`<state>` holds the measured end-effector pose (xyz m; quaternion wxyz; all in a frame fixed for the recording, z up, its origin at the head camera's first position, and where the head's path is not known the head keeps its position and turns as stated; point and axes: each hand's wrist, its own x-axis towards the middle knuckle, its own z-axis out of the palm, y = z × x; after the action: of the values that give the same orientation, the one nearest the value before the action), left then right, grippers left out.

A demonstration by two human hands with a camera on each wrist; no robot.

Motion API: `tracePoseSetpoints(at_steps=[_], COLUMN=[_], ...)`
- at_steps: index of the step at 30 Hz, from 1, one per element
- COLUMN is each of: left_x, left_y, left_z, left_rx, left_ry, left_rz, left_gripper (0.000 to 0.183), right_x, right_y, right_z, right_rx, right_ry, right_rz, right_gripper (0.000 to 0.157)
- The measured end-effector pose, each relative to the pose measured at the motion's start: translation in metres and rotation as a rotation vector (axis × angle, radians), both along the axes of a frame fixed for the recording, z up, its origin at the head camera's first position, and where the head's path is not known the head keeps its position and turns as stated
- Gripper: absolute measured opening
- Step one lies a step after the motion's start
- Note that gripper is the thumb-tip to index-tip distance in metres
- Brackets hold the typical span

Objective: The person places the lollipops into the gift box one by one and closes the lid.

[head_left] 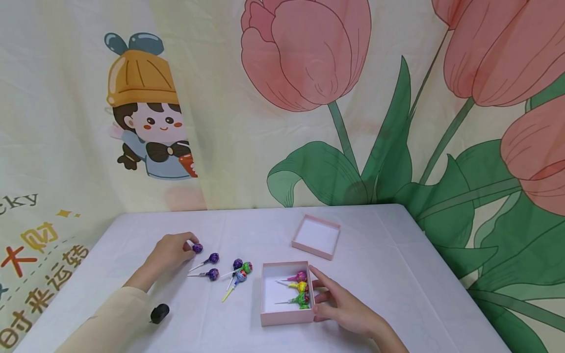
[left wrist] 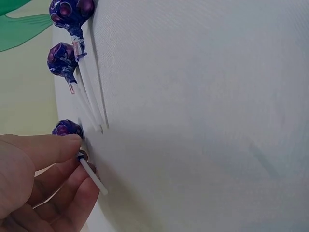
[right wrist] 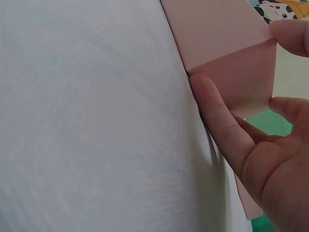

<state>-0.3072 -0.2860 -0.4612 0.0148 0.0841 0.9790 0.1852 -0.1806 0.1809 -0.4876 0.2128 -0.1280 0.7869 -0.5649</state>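
Note:
My left hand pinches a purple-wrapped lollipop between thumb and fingers, its white stick pointing out below them. Two more purple lollipops lie just right of that hand. Farther right is a small cluster of lollipops, one with a green wrapper and one with a blue wrapper. The open pink box holds pink, yellow and green lollipops along its right side. My right hand rests against the box's right wall, fingers extended, fingertips at its edges.
The pink box lid lies behind the box, inner side up. A small black object is beside the left sleeve. A white cloth covers the table, and a printed curtain hangs behind it.

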Motion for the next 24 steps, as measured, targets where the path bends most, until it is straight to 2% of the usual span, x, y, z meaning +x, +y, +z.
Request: tracePoseSetpoints(at_steps=[10,17,24], left_x=[-0.002,-0.002,0.000], left_y=[0.013,0.020,0.036], left_z=[0.001,0.001,0.009], left_rx=[0.012,0.028,0.027], left_ry=[-0.011,0.016,0.052], left_rz=[-0.011,-0.050,-0.047], left_gripper=[0.023,0.019,0.020], right_x=[0.000,0.002,0.001], right_y=[0.000,0.000,0.000], right_z=[0.000,0.001,0.001], right_rx=[-0.002,0.008,0.001], right_ry=[-0.005,-0.008,-0.006], right_rz=[0.002,-0.004,0.001], right_gripper=[0.091,0.092,0.092])
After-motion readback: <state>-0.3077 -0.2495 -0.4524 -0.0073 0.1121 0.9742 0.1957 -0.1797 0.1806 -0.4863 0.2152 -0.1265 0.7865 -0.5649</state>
